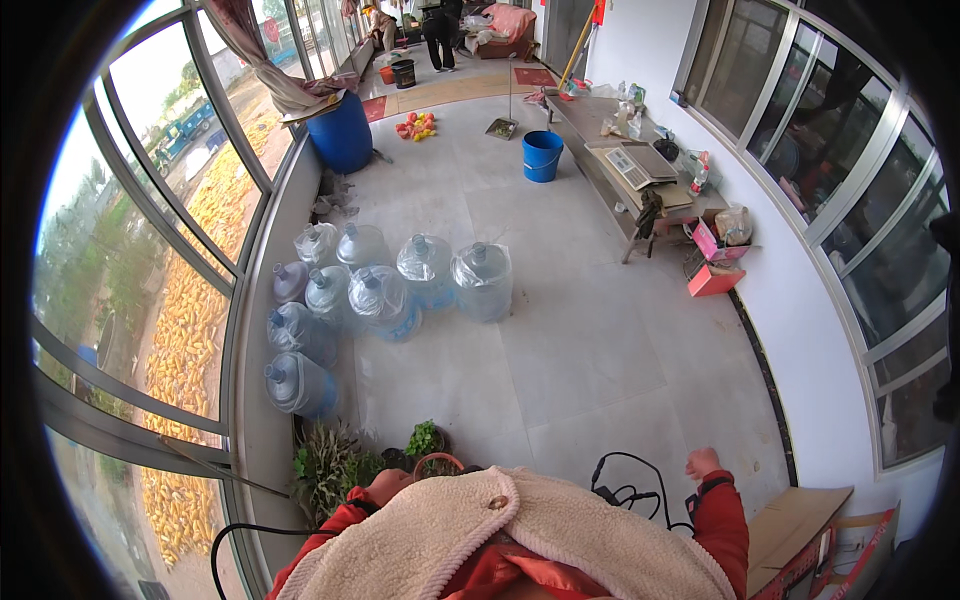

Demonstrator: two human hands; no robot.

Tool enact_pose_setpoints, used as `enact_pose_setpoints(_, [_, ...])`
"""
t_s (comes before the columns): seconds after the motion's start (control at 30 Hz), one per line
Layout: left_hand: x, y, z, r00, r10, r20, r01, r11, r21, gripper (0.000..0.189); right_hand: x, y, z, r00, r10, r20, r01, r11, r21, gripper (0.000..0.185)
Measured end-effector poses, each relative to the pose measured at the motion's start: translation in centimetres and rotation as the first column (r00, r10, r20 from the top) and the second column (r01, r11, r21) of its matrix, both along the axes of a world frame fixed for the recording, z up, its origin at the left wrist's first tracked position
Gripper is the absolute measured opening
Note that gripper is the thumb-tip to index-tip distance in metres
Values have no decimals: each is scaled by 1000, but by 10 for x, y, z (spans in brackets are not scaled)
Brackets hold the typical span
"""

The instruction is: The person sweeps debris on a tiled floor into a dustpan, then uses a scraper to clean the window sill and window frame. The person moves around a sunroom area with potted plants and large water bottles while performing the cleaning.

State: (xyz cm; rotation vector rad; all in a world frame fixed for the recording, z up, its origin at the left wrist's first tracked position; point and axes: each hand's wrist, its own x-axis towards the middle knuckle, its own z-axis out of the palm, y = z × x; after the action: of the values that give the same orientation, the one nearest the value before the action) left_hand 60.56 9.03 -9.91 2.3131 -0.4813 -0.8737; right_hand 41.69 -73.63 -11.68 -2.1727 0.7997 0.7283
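My left hand is low in front of me, partly covered by my fleece vest. It is nearest to potted plants: a leafy bush, a small green plant and a terracotta-coloured pot. Whether the fingers hold anything is hidden. Off to my right side, my right hand hangs over the tiled floor with its fingers curled. No object shows in it, but its inner side is turned out of sight. A black cable loops beside that arm.
Several plastic-wrapped water bottles stand ahead left. Further off are a blue barrel, fruit, a blue bucket, a dustpan and a long table with a scale. Cardboard lies right. Two people are distant.
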Motion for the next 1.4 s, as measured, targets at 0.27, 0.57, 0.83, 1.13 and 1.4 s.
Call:
enact_pose_setpoints(0.27, [133, -24, -138, 980, 72, -183, 28, 871, 491, 48, 290, -69, 86, 859, -364, 361, 330, 931, 153, 24])
enact_pose_setpoints(0.57, [508, -390, -46, 975, -187, 120, 169, 974, 150, 37, 436, -137, 85, 944, -308, 118, 283, 941, 187, 28])
enact_pose_setpoints(0.83, [655, -695, 23, 983, -88, 159, 113, 981, -156, 36, 576, -372, 34, 924, -357, 136, 337, 929, 150, 23])
enact_pose_setpoints(1.13, [723, -770, -16, 978, 198, -71, -199, 980, 5, 40, 843, -542, -16, 957, -50, 286, 51, 999, 3, 25])
enact_pose_setpoints(1.4, [880, -958, -74, 995, 102, 12, -102, 995, 5, 59, 986, -591, -77, 952, 33, 305, 39, 973, -228, 27])
